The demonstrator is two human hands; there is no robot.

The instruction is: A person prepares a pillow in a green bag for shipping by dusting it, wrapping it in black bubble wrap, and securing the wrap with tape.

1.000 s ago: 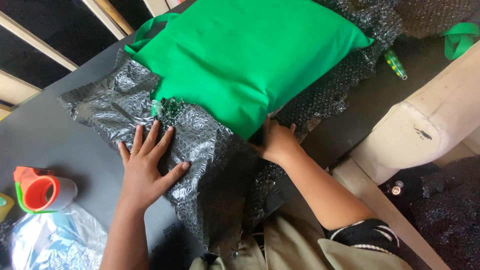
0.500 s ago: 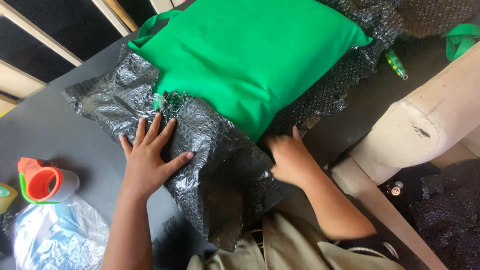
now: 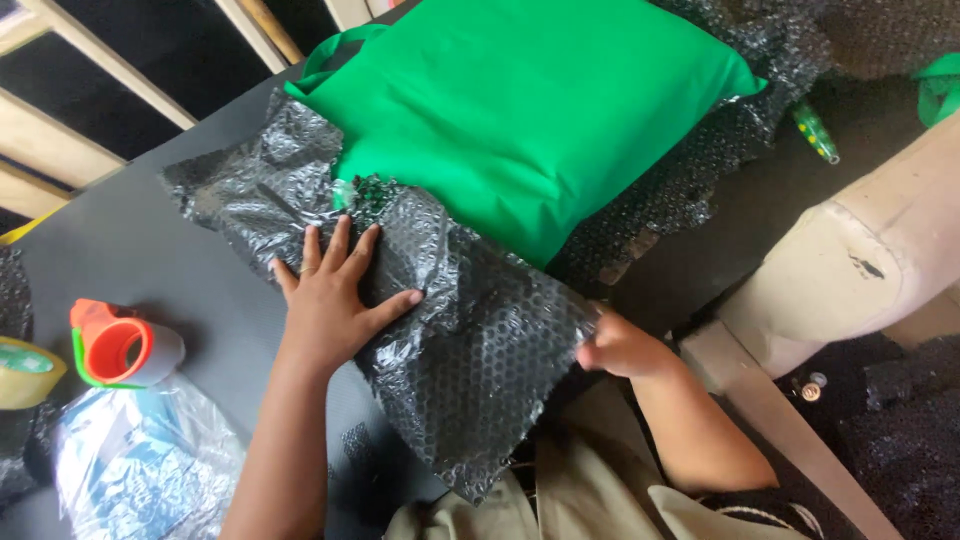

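A green fabric bag lies on a sheet of black bubble wrap spread over a dark grey table. My left hand presses flat on the wrap, fingers spread, just below the bag's near corner. My right hand pinches the wrap's right edge and holds a flap of it lifted toward the bag's near edge. The bag's handle shows at the far left.
An orange and green tape dispenser lies at the left, with a roll of tape beside it and a clear plastic packet in front. A green marker sits at the right. A cream chair stands close on the right.
My right hand slid out from under the bag's corner, moved right and took hold of the wrap's edge, lifting a flap. My left hand stayed pressed on the wrap.
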